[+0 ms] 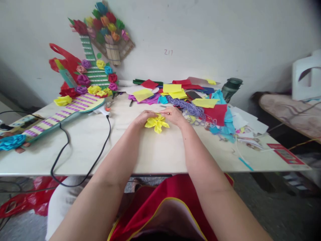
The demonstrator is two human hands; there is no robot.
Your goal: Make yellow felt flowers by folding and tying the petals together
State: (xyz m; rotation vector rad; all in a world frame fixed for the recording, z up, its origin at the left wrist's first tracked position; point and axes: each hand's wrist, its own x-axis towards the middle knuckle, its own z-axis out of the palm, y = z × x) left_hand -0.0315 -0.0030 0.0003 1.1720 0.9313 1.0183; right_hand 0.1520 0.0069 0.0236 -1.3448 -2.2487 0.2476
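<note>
1. While bare table (pixel 162 155) stretches from the yellow flower (pixel 157 124) to the near edge, paper sheets (pixel 172 88) lie beyond.
2. Left hand (pixel 143 118) and right hand (pixel 173 115), both nearly closed, pinch the flower's far side.

The flower (pixel 157 125) is yellow, the yarn (pixel 187 105) lavender, the panel (pixel 61 114) purple-striped, the bottle (pixel 231 89) seemingly dark green.

Single head-worn view, looking forward and down from above wearer's lap (pixel 173 187). Both forearms (pixel 107 184) enter from bottom edge, close to lens; tabletop (pixel 163 157) spans mid-frame, near; wall (pixel 213 36) faces camera beyond far edge.
</note>
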